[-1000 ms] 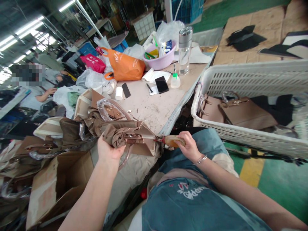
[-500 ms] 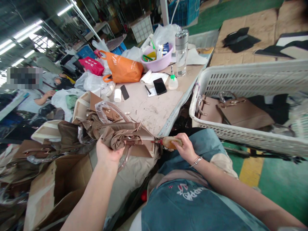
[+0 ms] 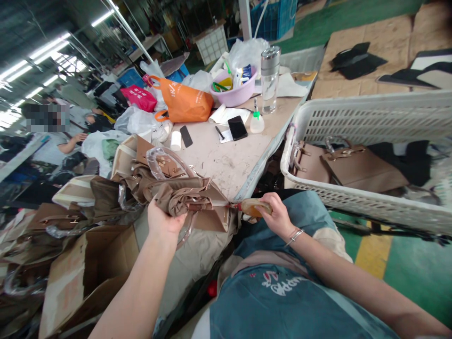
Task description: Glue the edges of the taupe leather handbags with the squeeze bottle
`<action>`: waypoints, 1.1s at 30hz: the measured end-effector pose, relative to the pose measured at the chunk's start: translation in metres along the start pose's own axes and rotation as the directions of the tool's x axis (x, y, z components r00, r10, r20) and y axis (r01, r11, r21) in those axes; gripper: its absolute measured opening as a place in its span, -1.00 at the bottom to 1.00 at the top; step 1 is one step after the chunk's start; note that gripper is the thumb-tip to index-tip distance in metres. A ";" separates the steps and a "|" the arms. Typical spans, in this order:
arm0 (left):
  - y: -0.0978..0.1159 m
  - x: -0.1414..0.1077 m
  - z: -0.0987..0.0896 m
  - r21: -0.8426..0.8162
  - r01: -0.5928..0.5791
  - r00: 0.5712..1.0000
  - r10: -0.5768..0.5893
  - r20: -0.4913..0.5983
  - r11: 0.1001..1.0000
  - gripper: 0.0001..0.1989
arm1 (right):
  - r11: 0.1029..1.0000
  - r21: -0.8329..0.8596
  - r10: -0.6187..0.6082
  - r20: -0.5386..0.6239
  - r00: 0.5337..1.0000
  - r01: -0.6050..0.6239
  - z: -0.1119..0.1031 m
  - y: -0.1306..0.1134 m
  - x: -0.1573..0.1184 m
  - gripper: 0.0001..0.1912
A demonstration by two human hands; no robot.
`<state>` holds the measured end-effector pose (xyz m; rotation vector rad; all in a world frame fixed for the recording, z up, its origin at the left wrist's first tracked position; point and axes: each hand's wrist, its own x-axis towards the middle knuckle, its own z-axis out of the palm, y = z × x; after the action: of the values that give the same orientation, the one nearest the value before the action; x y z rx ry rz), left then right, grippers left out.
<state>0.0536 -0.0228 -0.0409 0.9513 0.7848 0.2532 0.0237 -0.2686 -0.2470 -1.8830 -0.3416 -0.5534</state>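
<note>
My left hand (image 3: 167,220) is closed around the bunched brown lining (image 3: 183,200) of a tan handbag (image 3: 215,220), which lies on its side at the table's near edge. In my right hand (image 3: 277,212) is a squeeze bottle (image 3: 253,207) of amber liquid with a red nozzle, held tilted sideways. Its tip is at the bag's open edge; whether it touches I cannot tell. A clear-wrapped handle loops out below the bag. More brown handbags (image 3: 160,162) are heaped just behind and to the left.
A cardboard box (image 3: 67,282) stands at lower left, and a white plastic basket (image 3: 353,190) with handbags at right. On the table (image 3: 226,162) are a phone (image 3: 238,128), a glass flask (image 3: 270,87), a purple basin (image 3: 235,96) and an orange bag (image 3: 185,101). Another person works at far left.
The view has shifted slightly, so everything sits a little further right. The squeeze bottle's nozzle stays at the bag's edge, and both hands keep their hold.
</note>
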 end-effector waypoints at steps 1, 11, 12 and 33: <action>-0.001 0.002 0.000 -0.003 -0.004 1.000 0.004 0.002 1.000 -0.73 | 1.000 -0.007 -0.003 -0.007 1.000 0.003 0.000 0.001 0.001 -0.84; -0.006 0.012 0.008 -0.065 -0.011 0.998 0.015 0.057 0.998 -0.74 | 0.999 -0.038 -0.019 0.040 0.999 0.020 -0.004 0.005 0.003 -0.82; -0.007 0.012 0.009 -0.068 -0.005 0.998 0.009 0.062 0.998 -0.74 | 0.999 -0.042 -0.021 0.044 0.999 0.023 -0.004 0.004 0.003 -0.84; -0.012 0.025 0.010 -0.080 0.009 0.997 -0.003 0.071 0.997 -0.80 | 1.000 0.010 0.007 0.032 0.999 -0.007 -0.003 -0.001 0.011 -0.92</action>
<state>0.0765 -0.0224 -0.0596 0.8772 0.7070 0.2428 0.0320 -0.2712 -0.2396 -1.8842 -0.3576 -0.5167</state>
